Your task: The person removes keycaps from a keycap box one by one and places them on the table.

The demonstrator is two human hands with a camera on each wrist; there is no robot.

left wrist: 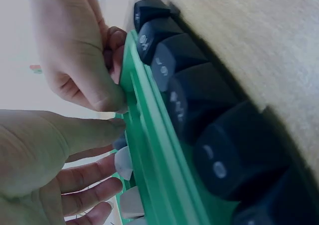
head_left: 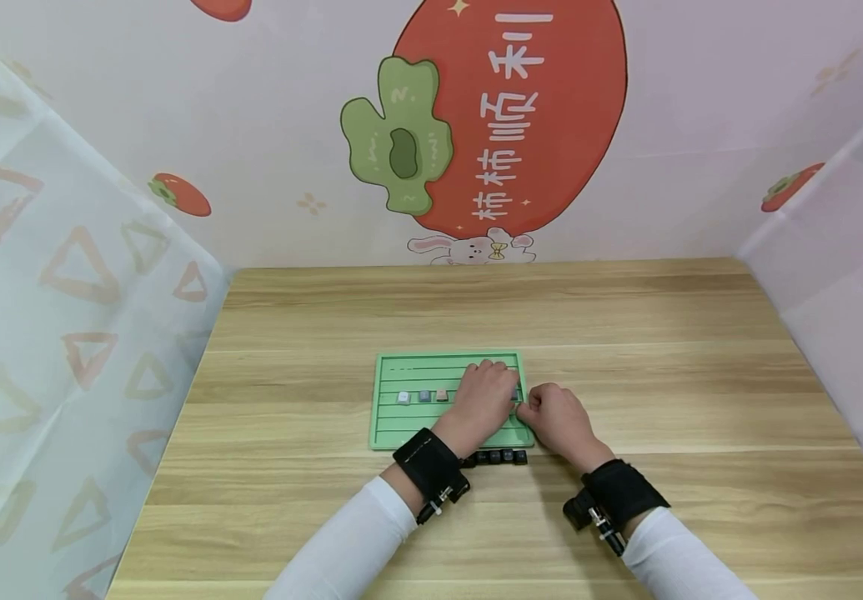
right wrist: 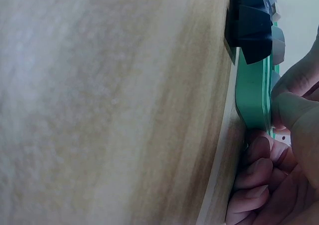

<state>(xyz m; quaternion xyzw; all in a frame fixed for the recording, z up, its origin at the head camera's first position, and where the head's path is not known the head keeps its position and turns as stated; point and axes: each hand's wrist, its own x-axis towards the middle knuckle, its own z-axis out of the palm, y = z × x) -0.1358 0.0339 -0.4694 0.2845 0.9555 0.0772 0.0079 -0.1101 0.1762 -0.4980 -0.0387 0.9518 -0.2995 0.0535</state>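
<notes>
A green grooved tray (head_left: 393, 425) lies on the wooden table with a row of small keycaps across it, among them a white keycap (head_left: 403, 398), a grey-blue keycap (head_left: 424, 396) and a pinkish keycap (head_left: 442, 395). Over the tray's right half reaches my left hand (head_left: 484, 398), its thumb and index finger pinching a dark keycap (left wrist: 119, 142) in the row. A pale keycap (left wrist: 123, 162) sits close by its fingers. My right hand (head_left: 560, 418) grips the tray's right edge, thumb on top and fingers curled at the side. Part of the row is hidden beneath the left hand.
Black keycaps (head_left: 494, 457) stand in a line along the tray's near edge, partly behind the left wrist strap (head_left: 431, 468). Wooden table (head_left: 288, 375) surrounds the tray. A printed cloth wall (head_left: 288, 125) rises at the back, with further cloth at both sides.
</notes>
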